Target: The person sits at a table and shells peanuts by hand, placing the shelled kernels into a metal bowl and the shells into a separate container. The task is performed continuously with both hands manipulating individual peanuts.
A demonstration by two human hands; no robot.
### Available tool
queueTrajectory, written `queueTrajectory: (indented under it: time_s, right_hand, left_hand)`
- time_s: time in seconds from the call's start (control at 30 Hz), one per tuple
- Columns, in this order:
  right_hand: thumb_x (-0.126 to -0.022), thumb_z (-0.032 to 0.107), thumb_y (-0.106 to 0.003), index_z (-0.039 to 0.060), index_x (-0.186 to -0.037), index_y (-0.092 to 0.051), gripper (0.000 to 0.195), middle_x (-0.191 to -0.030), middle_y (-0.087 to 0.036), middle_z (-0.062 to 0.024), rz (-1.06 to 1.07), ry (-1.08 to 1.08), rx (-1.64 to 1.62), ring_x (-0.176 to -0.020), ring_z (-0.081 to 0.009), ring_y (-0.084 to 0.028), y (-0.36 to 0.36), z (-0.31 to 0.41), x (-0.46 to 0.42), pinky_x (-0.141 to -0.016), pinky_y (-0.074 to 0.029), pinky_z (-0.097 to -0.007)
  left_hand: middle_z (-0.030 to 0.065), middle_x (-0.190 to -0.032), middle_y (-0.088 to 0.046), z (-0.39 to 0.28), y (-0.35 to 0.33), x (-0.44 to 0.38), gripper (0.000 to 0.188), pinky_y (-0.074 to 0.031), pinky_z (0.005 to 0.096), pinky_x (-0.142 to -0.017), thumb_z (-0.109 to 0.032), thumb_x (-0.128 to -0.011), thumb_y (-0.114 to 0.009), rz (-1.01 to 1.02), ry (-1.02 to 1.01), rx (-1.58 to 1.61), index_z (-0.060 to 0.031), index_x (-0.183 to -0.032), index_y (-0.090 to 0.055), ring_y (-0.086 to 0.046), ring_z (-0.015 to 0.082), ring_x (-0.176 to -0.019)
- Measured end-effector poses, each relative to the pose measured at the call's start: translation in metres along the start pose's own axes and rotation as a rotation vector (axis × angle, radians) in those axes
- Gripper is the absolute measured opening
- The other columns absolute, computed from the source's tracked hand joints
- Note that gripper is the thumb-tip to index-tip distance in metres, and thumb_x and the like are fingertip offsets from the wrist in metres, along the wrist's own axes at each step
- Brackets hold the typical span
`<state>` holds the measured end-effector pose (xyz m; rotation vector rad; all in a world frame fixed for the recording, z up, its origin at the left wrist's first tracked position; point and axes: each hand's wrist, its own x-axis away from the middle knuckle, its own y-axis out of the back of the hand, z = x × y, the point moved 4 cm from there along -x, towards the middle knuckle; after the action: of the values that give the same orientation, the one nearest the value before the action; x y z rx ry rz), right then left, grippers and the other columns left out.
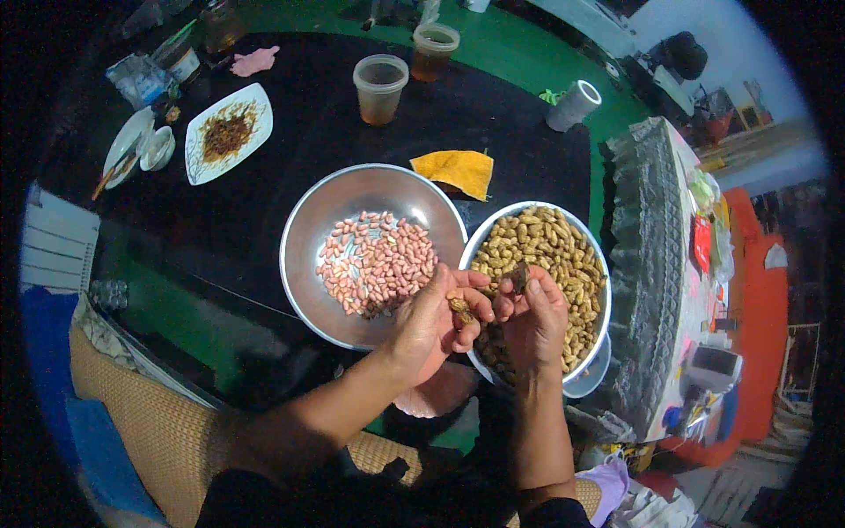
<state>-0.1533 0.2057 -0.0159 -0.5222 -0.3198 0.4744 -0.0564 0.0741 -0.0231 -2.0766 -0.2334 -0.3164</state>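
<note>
My left hand (426,327) holds an unshelled peanut (461,310) in its curled fingers, above the right rim of a stainless steel bowl (360,188). Shelled peanut kernels (389,257) with pinkish skins cover part of the bowl's bottom. Between thumb and fingers, my right hand (542,317) pinches a small dark piece (520,278); its kind is unclear. Beneath that hand is a white-rimmed basin (604,290) heaped with peanuts in their shells (544,237). The two hands are close together, their fingertips nearly meeting. My forearms and hands hide parts of both vessels.
An orange cloth (455,170) lies behind the bowl on the dark table (310,119). Farther back stand two plastic cups (380,92) of brown liquid. A plate of brown food (231,132) is at left, a white roll (573,105) at right. A pink vessel (439,391) sits below my hands.
</note>
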Motion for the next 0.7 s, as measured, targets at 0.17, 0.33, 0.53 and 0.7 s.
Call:
queueTrajectory:
  time_s: [0.17, 0.33, 0.53, 0.7]
  right_hand:
    - [-0.100, 0.014, -0.068, 0.0020, -0.121, -0.063, 0.025, -0.100, -0.070, -0.0098, 0.028, 0.069, 0.016, -0.076, -0.0148, -0.062, 0.011, 0.008, 0.002, -0.067, -0.051, -0.0284]
    - [-0.101, 0.010, -0.065, 0.0004, -0.125, -0.064, 0.027, -0.100, -0.066, -0.0049, -0.076, 0.184, 0.348, -0.083, -0.0115, -0.060, 0.016, 0.017, 0.015, -0.071, -0.050, -0.0256]
    - [-0.099, 0.006, -0.062, 0.0011, -0.114, -0.065, 0.016, -0.094, -0.063, -0.0037, -0.058, 0.065, 0.079, -0.082, -0.0095, -0.057, 0.018, 0.027, 0.020, -0.070, -0.047, -0.0239]
    - [-0.090, 0.002, -0.075, 0.0053, -0.091, -0.058, 0.017, -0.086, -0.061, -0.0030, -0.008, 0.346, 0.724, -0.078, -0.0156, -0.061, 0.007, 0.037, 0.023, -0.068, -0.051, -0.0311]
  left_hand:
    - [0.0112, -0.101, -0.067, 0.003, -0.005, -0.005, 0.078, -0.043, 0.0276, -0.059, -0.071, -0.106, -0.030, 0.038, 0.026, 0.057, -0.0027, -0.139, -0.051, -0.057, 0.0155, -0.069]
    - [0.0134, -0.108, -0.066, 0.010, -0.006, -0.008, 0.080, -0.048, 0.0287, -0.064, -0.073, -0.105, -0.029, 0.052, 0.050, 0.046, -0.0046, -0.142, -0.049, -0.060, 0.0170, -0.075]
    - [0.0154, -0.113, -0.064, 0.018, -0.009, -0.013, 0.080, -0.053, 0.0340, -0.072, -0.072, -0.105, -0.029, 0.040, 0.076, 0.073, -0.0044, -0.144, -0.047, -0.064, 0.0219, -0.086]
    - [0.0166, -0.125, -0.059, 0.029, -0.012, -0.018, 0.072, -0.054, 0.0400, -0.095, -0.063, -0.109, -0.033, 0.066, 0.070, 0.121, -0.0007, -0.145, -0.043, -0.062, 0.0231, -0.108]
